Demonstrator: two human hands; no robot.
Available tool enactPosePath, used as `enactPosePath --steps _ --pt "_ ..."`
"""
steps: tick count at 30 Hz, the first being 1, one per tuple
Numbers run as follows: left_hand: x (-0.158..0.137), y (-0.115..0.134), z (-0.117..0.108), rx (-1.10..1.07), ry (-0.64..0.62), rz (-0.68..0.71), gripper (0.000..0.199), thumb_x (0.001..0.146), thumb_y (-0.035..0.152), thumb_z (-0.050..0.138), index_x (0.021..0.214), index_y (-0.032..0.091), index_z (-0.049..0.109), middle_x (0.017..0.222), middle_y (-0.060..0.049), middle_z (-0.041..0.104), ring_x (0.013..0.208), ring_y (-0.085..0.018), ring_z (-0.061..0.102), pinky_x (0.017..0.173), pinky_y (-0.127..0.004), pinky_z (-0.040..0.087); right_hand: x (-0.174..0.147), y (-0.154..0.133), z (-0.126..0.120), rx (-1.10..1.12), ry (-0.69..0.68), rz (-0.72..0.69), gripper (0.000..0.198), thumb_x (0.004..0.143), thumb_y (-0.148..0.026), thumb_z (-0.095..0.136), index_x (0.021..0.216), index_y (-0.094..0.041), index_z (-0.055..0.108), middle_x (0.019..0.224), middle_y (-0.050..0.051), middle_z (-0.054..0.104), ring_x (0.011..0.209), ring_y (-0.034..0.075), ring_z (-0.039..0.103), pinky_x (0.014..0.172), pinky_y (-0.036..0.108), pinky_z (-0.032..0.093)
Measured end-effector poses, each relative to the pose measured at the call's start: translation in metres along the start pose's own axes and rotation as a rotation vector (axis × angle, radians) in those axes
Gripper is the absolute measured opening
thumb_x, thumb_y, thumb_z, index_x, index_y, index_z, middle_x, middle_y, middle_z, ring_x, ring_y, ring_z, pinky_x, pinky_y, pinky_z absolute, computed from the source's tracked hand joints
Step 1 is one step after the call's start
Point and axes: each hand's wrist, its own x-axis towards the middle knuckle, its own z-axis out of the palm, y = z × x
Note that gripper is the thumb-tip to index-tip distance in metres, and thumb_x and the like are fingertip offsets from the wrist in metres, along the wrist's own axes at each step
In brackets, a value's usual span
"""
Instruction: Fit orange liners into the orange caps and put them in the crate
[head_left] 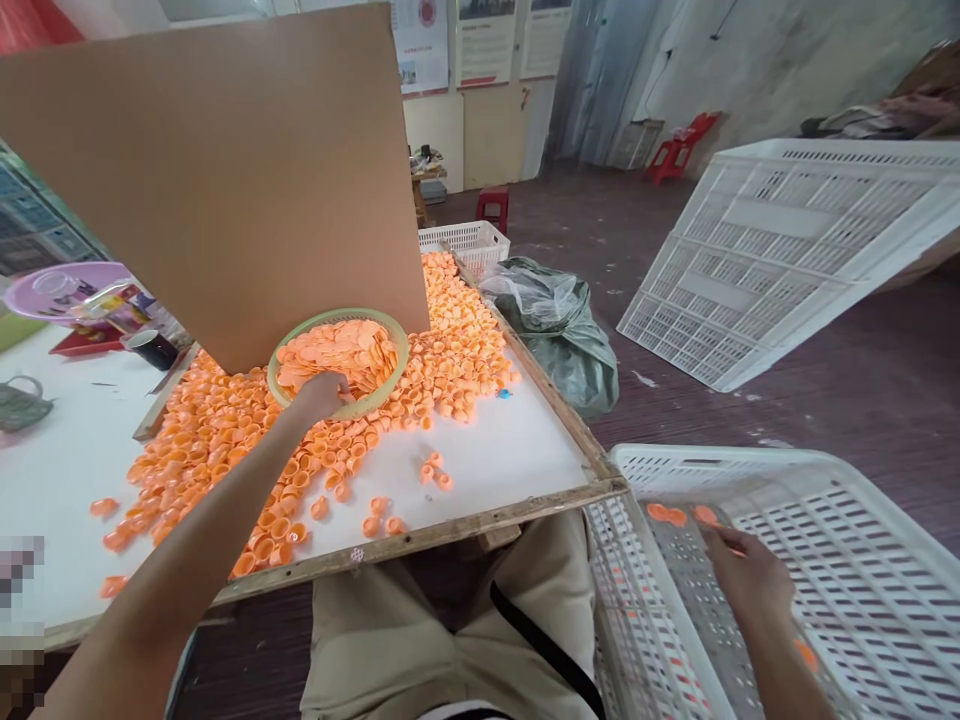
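My left hand (324,393) reaches over the near rim of a round green basket (403,345) heaped with flat orange discs (341,350). Its fingers are curled in at the discs, and what they hold is hidden. Around and under the basket lie many small orange cups (217,420), spread over the white tabletop (510,450). At the right, my right hand (752,578) is lowered into a white plastic crate (750,470). Its fingers are closed, with an orange disc showing at the fingertips. A few more orange pieces (666,514) lie beside it on the crate's grey perforated bottom.
A large cardboard sheet (225,180) stands upright behind the basket. Wooden strips (540,390) edge the table. Green and clear plastic bags (562,320) sit beyond its right side. Stacked white crates (787,250) stand tilted in view farther right. A dark cup (152,348) is at left.
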Motion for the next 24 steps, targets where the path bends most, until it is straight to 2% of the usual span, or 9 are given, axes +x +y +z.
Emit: enactPosePath --steps 3,6,9,11,13,15,18,21,24 --pt "-0.001 0.002 -0.005 0.000 -0.014 -0.009 0.013 0.062 0.020 0.063 0.072 0.020 0.054 0.077 -0.005 0.063 0.072 -0.021 0.058 0.057 -0.025 0.033 -0.008 -0.053 0.003 0.128 -0.051 -0.027 0.038 0.066 -0.052 0.054 0.077 -0.018 0.066 0.073 0.014 0.069 0.073 0.032 0.065 0.065 0.042 0.047" --pt "-0.007 0.009 -0.016 -0.053 0.005 -0.017 0.013 0.065 0.021 0.062 0.073 0.019 0.052 0.075 -0.003 0.062 0.070 -0.019 0.056 0.057 -0.025 0.033 -0.024 -0.108 0.011 0.293 -0.127 -0.107 0.043 0.070 -0.053 0.055 0.086 -0.015 0.066 0.080 0.012 0.069 0.073 0.025 0.064 0.069 0.037 0.048" --pt "-0.023 0.030 -0.026 -0.235 0.222 -0.023 0.015 0.072 0.026 0.059 0.085 0.019 0.056 0.086 -0.003 0.064 0.070 -0.016 0.056 0.061 -0.024 0.037 -0.051 -0.156 0.025 0.463 -0.240 -0.179 0.042 0.075 -0.053 0.057 0.091 -0.015 0.064 0.081 0.010 0.068 0.071 0.021 0.063 0.069 0.033 0.049" --pt "-0.041 0.057 -0.023 -0.436 0.361 0.003 0.022 0.077 0.031 0.056 0.094 0.018 0.057 0.092 -0.004 0.065 0.071 -0.014 0.057 0.064 -0.024 0.041 -0.074 -0.185 0.038 0.566 -0.353 -0.218 0.039 0.077 -0.052 0.058 0.090 -0.016 0.063 0.080 0.007 0.067 0.067 0.018 0.062 0.066 0.031 0.050" --pt "-0.061 0.091 -0.007 -0.634 0.291 0.101 0.023 0.079 0.033 0.056 0.096 0.017 0.059 0.089 -0.003 0.066 0.070 -0.013 0.058 0.064 -0.023 0.043 -0.097 -0.213 0.053 0.644 -0.517 -0.258 0.037 0.078 -0.051 0.058 0.091 -0.016 0.062 0.080 0.006 0.066 0.064 0.016 0.061 0.062 0.028 0.049" --pt "-0.081 0.122 0.023 -0.750 0.087 0.187 0.020 0.078 0.032 0.057 0.090 0.016 0.061 0.079 -0.002 0.065 0.064 -0.012 0.057 0.059 -0.022 0.043 -0.119 -0.235 0.070 0.693 -0.700 -0.294 0.037 0.079 -0.050 0.058 0.098 -0.018 0.060 0.085 0.005 0.065 0.062 0.013 0.061 0.057 0.025 0.048" --pt "-0.101 0.146 0.075 -0.901 -0.125 0.185 0.018 0.080 0.033 0.056 0.084 0.016 0.060 0.071 -0.002 0.063 0.056 -0.011 0.055 0.053 -0.021 0.042 -0.138 -0.254 0.095 0.727 -0.915 -0.348 0.035 0.078 -0.049 0.060 0.096 -0.019 0.059 0.084 0.002 0.064 0.060 0.011 0.060 0.052 0.022 0.046" --pt "-0.109 0.140 0.115 -0.884 -0.134 0.073 0.017 0.082 0.028 0.053 0.091 0.016 0.060 0.072 -0.002 0.063 0.055 -0.012 0.057 0.055 -0.023 0.044 -0.141 -0.253 0.114 0.714 -0.986 -0.344 0.028 0.077 -0.045 0.061 0.080 -0.018 0.057 0.069 -0.001 0.060 0.055 0.010 0.056 0.051 0.021 0.044" --pt "-0.113 0.126 0.136 -0.673 -0.048 0.023 0.022 0.082 0.021 0.050 0.099 0.016 0.063 0.081 -0.006 0.067 0.069 -0.016 0.061 0.068 -0.028 0.047 -0.137 -0.243 0.124 0.669 -0.997 -0.263 0.023 0.075 -0.040 0.062 0.079 -0.018 0.057 0.066 -0.002 0.060 0.052 0.009 0.055 0.050 0.021 0.044"
